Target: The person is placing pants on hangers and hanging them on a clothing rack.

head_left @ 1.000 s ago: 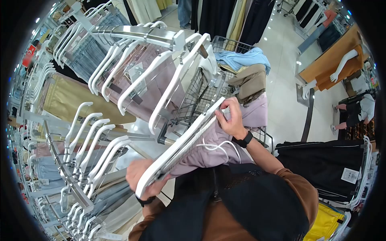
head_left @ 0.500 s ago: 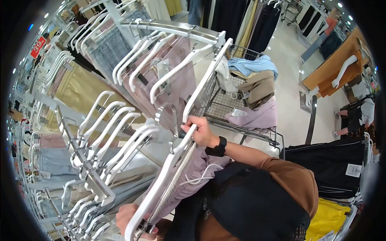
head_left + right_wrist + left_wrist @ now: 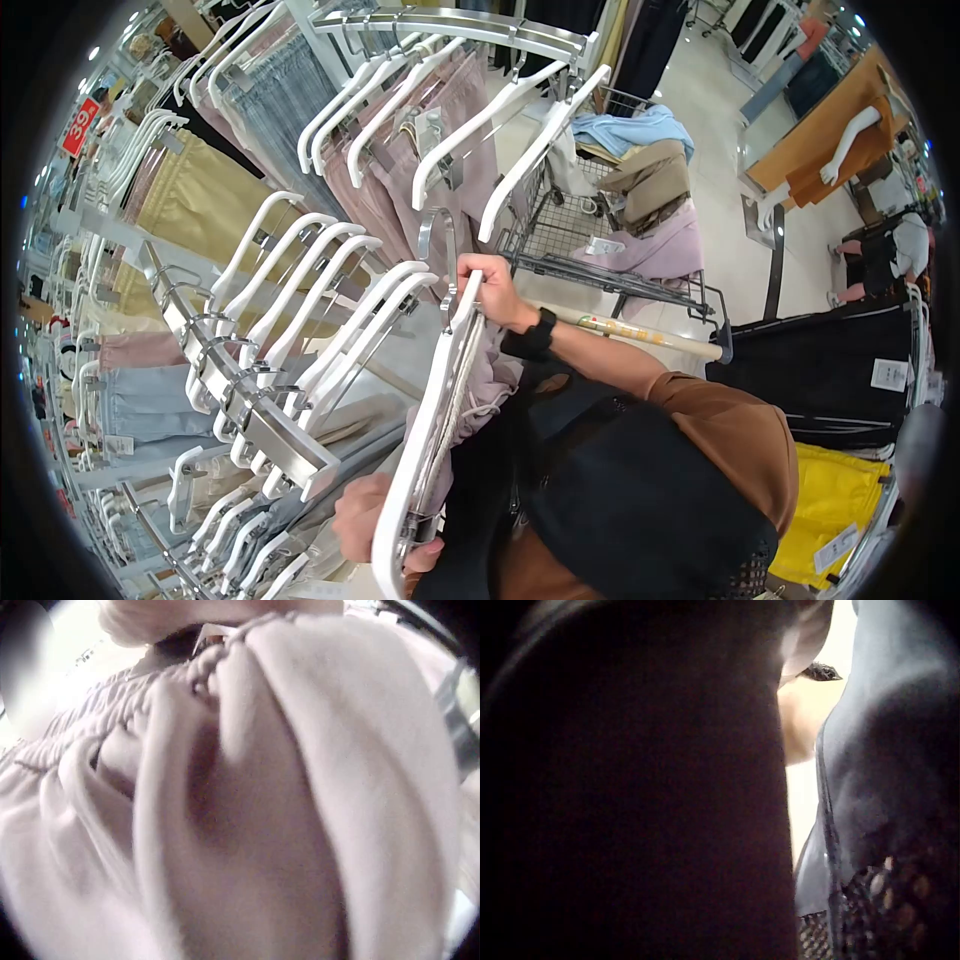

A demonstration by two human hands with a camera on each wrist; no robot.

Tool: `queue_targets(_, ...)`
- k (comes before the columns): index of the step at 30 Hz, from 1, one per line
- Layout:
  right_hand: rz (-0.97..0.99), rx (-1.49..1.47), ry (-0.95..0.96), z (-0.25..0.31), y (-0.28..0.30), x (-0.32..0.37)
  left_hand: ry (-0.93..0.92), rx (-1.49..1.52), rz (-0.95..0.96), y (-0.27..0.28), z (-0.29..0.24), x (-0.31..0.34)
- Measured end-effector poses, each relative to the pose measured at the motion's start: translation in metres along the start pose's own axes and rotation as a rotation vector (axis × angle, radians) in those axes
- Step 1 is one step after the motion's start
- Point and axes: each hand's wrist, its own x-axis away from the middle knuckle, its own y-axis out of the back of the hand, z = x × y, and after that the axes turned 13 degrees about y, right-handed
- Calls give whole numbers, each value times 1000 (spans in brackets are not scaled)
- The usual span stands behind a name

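A white hanger [image 3: 430, 430] carrying a mauve garment [image 3: 478, 395] with an elastic waistband slants across the lower middle of the head view. My right hand [image 3: 490, 290] grips its upper end, below the metal hook. At the lower end, my left hand [image 3: 375, 520] holds the hanger, with fingers around its clip. Gathered mauve cloth [image 3: 247, 802] fills most of the right wrist view, and part of a hand [image 3: 217, 615] shows at its top. The left wrist view is mostly dark cloth [image 3: 630, 787], with no hand's hold visible there.
A curved metal rail [image 3: 460, 28] with white hangers and mauve trousers is ahead. To the left, a straight rail [image 3: 240, 400] holds several hangers. A wire cart [image 3: 560, 225] with folded clothes stands ahead right. Black trousers [image 3: 820, 370] and yellow garments [image 3: 825, 500] hang at the right.
The hanger with the garment has swung steeper and shifted beside the left rail. My right hand has moved left to its upper end; my left hand still holds the lower end.
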Motion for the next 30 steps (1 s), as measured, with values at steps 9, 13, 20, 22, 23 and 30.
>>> queue_targets(9,386,408,116,116,47,60,-299,0,189,30,33,-24)
queue_targets(13,457,359,-56,158,51,81,-189,40,-74,6,44,-5)
queue_targets(20,409,388,-342,221,64,118,-49,-382,-40,-38,81,3)
queue_targets(22,431,367,-363,231,71,137,85,-416,65,-45,91,11)
queue_targets(23,446,350,-381,235,72,146,152,-410,96,-53,95,12)
queue_targets(30,167,-66,-560,224,40,195,512,-78,303,-81,164,57)
